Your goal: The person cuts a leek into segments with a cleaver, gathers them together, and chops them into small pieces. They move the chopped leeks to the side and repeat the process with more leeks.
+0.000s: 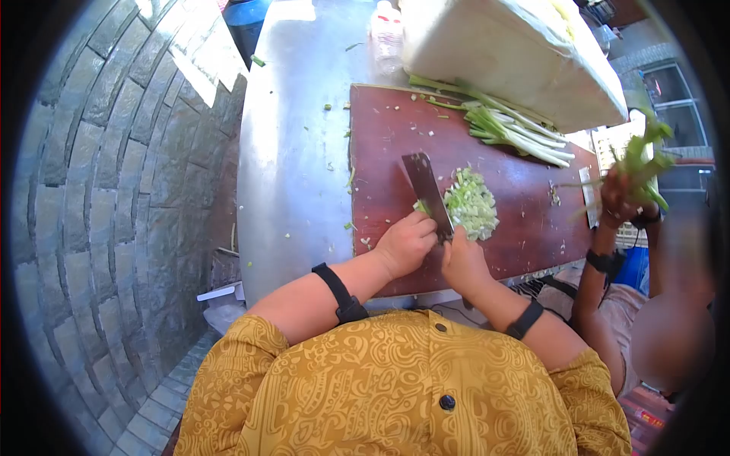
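Note:
My right hand (465, 264) is closed around the handle of a cleaver (427, 186), whose wide dark blade points away from me over the reddish-brown cutting board (380, 152). Close against the blade's left side, my left hand (409, 242) has its fingers curled over spring onion (420, 206); only a bit of green and white shows past the fingertips. To the right of the blade lies a pile of chopped spring onion (471, 207). Farther back on the board rests a bunch of whole spring onions (521, 133), white ends toward the right.
A metal table (293, 167) with scattered green scraps extends left of the board. A plastic bottle (386, 38) and a large pale block-like object (502, 57) stand at the back. On the right, another person's hands (620, 197) hold leafy greens (646, 163). A brick wall (114, 190) borders the left.

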`<control>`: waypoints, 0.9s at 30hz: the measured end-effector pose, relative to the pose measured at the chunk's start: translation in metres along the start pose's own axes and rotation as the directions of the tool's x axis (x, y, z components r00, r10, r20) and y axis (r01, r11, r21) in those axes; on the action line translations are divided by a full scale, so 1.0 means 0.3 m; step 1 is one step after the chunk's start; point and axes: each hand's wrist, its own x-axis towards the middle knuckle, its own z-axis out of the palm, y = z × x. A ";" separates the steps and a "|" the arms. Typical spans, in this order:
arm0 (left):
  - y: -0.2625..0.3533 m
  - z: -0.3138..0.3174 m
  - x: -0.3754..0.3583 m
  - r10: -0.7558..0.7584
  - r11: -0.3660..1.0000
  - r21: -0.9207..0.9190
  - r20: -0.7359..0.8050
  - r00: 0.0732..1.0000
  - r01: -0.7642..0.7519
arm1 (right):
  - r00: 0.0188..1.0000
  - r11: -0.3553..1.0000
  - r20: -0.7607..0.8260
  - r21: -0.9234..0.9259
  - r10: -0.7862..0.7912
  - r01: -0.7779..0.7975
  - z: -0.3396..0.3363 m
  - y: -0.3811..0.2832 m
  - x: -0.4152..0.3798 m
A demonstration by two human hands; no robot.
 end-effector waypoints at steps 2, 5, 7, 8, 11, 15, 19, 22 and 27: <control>0.002 0.011 -0.006 0.031 0.999 0.013 -0.009 0.999 -0.031 | 0.998 0.998 -0.060 0.059 0.036 -0.032 0.017 0.006 0.011; -0.002 0.002 -0.006 0.035 0.999 -0.022 -0.031 0.999 -0.036 | 0.972 0.950 -0.143 0.279 0.185 -0.140 0.077 0.067 0.033; 0.000 -0.001 -0.010 0.016 0.998 -0.066 -0.033 0.999 -0.018 | 0.947 0.897 -0.164 0.397 0.276 -0.193 0.091 0.103 0.027; 0.000 -0.001 -0.009 0.003 0.996 -0.085 -0.034 0.999 -0.006 | 0.940 0.886 -0.173 0.418 0.295 -0.201 0.093 0.121 0.023; 0.009 -0.015 0.003 -0.016 0.995 -0.099 -0.039 0.999 0.012 | 0.954 0.891 -0.152 0.421 0.257 -0.172 0.027 0.115 -0.006; 0.036 -0.058 0.013 -0.036 0.998 -0.054 -0.041 0.999 0.034 | 0.974 0.960 -0.214 0.280 0.078 -0.015 -0.070 0.077 -0.101; 0.062 -0.096 -0.005 -0.136 0.987 0.085 -0.045 0.990 0.140 | 0.992 0.966 -0.102 0.256 0.075 -0.047 -0.093 0.064 -0.178; 0.075 -0.095 -0.017 -0.233 0.963 0.132 -0.035 0.972 0.236 | 0.997 0.973 -0.040 0.224 0.070 -0.060 -0.079 0.068 -0.206; 0.063 -0.076 -0.004 -0.263 0.959 0.102 -0.010 0.965 0.263 | 0.998 0.984 -0.009 0.170 0.064 -0.062 -0.071 0.041 -0.205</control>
